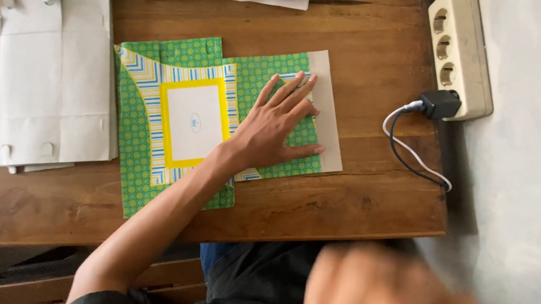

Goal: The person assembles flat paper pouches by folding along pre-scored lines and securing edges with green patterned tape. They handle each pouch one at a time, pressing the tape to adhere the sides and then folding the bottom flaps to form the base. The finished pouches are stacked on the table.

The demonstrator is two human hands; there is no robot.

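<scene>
On the wooden desk (345, 208), a flat green patterned paper bag (141, 157) with a yellow-framed white label (194, 123) is pressed down by the left hand (273, 125), fingers spread flat. The right hand (396, 302) is blurred near the camera; its grip cannot be told. Plain grey bags (55, 73) lie left.

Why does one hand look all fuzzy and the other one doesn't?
Head view: the right hand is a soft blur, close to the camera, low in the frame; the left hand lies sharp on the green patterned paper; daylight is even, with soft shadows on the wooden table.
</scene>
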